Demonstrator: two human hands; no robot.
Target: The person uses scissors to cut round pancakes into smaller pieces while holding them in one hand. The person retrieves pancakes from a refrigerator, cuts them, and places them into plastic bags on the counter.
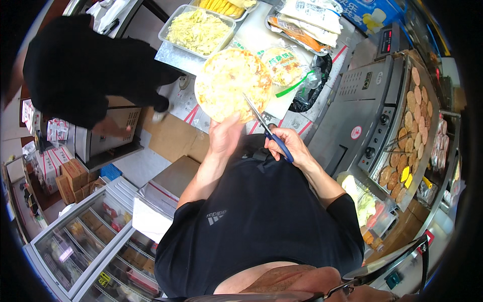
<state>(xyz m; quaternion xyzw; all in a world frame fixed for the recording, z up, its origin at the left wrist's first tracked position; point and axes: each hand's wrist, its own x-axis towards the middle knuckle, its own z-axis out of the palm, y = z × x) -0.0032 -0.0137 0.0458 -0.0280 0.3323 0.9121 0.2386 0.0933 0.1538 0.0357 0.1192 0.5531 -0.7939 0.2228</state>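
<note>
My left hand (pixel 226 136) holds a round, cheese-topped pizza (pixel 230 85) by its near rim, thumb on top. It is overexposed, so the toppings are hard to make out. In my right hand (pixel 289 145) is a pair of scissors with dark blue handles (pixel 280 144). Their metal blade (pixel 256 111) lies across the pizza's near right part, its tip pointing towards the middle. I cannot tell whether the second blade is under the crust. Just beyond lies a clear printed bag (pixel 283 65) with another round pizza or crust inside, beside a green strip (pixel 295 85).
Shredded lettuce fills a plastic tub (pixel 177 36) on the worktable; a tray of packets (pixel 305 26) stands at the back. On the right, a griddle (pixel 405 188) carries several patties. Another person in black (pixel 86 71) stands at left, near a glass-topped freezer (pixel 81 234).
</note>
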